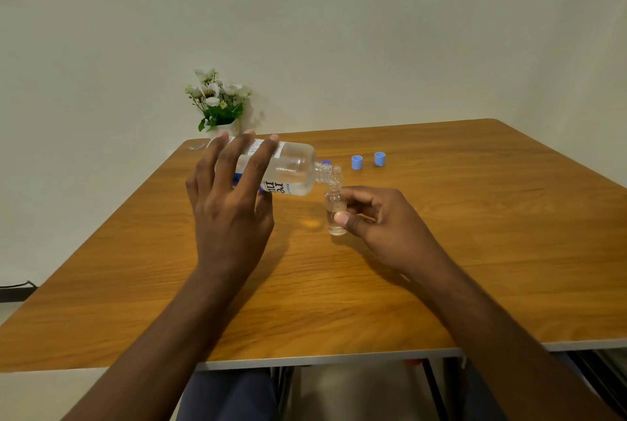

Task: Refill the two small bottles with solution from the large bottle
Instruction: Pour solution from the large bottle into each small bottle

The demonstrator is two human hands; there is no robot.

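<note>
Wooden table [441,251]. My left hand [230,210], fingers spread over the label and thumb beneath, holds the large bottle [291,173] tipped nearly level, mouth meeting the small bottle [336,213]. My right hand [383,220] pinches that upright bottle between thumb and fingers. Two blue caps [357,162] lie behind.

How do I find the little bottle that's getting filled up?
Look at the middle of the wooden table, just right of the big labelled bottle the left hand tips sideways. The right hand pinches a small bottle under its mouth. It is clear, unlabelled and upright, unlike the big bottle or the two blue caps behind it.
</note>
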